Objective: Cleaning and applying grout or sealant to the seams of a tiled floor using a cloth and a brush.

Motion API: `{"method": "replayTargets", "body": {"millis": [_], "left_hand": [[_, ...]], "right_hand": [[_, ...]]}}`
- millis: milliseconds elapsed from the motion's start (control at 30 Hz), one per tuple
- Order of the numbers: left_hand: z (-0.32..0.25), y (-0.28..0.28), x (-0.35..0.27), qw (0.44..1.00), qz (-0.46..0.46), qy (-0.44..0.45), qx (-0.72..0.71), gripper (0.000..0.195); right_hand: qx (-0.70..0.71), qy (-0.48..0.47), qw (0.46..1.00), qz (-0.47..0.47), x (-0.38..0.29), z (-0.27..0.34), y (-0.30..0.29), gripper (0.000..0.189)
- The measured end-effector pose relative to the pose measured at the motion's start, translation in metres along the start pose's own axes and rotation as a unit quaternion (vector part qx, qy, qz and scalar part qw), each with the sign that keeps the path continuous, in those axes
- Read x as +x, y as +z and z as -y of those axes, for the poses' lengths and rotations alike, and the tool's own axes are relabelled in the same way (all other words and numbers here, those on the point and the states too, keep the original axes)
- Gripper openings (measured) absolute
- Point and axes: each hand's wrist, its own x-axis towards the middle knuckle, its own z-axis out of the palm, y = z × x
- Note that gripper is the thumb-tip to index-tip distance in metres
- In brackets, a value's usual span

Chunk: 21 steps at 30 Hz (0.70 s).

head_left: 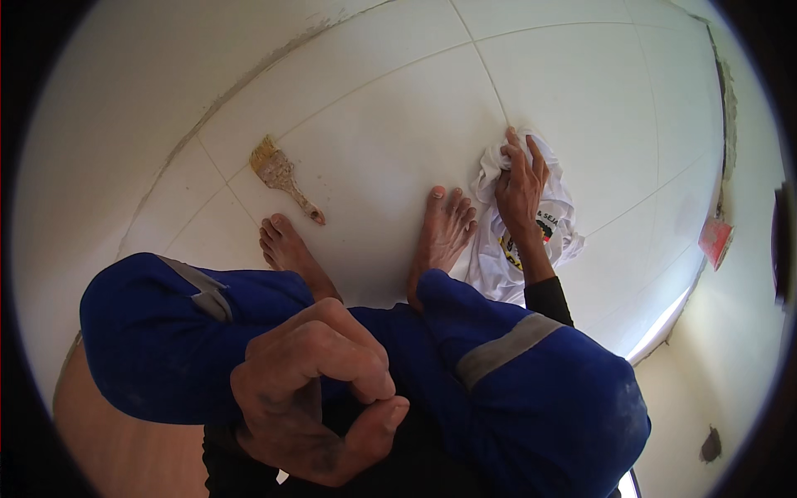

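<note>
My left hand point(317, 389) is raised close to the camera above my lap, its fingers curled round towards the thumb; no object shows between them. With my right hand point(523, 180) I press on a crumpled white printed cloth point(563, 205) lying on the floor tiles, fingers spread over its far end and bunching it. A worn paintbrush point(277, 171), its bristles and handle crusted, lies on the tiles in front of my left foot. Small crumbs are scattered beside its handle. My bare feet stand flat between the brush and the cloth.
Large pale floor tiles point(386, 131) with thin joints spread before me. Walls rise at left and right, with rough, unfinished edges along the floor. A red object point(716, 243) of unclear kind is at the right wall's foot. A dark hole point(710, 444) shows in the lower right wall.
</note>
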Motion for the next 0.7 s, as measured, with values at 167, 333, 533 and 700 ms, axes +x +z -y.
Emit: {"method": "replayTargets", "body": {"millis": [167, 333, 533, 700], "left_hand": [[0.004, -0.006, -0.002, 0.999, -0.007, 0.029, 0.013, 0.026], [0.003, -0.002, -0.005, 0.999, -0.036, 0.017, -0.025, 0.025], [0.001, 0.002, 0.001, 0.999, -0.026, -0.008, -0.034, 0.022], [0.002, 0.005, 0.002, 0.999, -0.031, 0.001, -0.03, 0.022]], "right_hand": [[-0.049, 0.037, 0.997, 0.04, -0.015, 0.0, -0.008, 0.043], [-0.059, 0.006, 0.998, 0.036, -0.005, -0.005, -0.004, 0.048], [-0.054, -0.008, 0.998, 0.044, 0.007, -0.009, -0.001, 0.05], [-0.057, -0.017, 0.997, 0.045, 0.016, -0.004, 0.001, 0.05]]}}
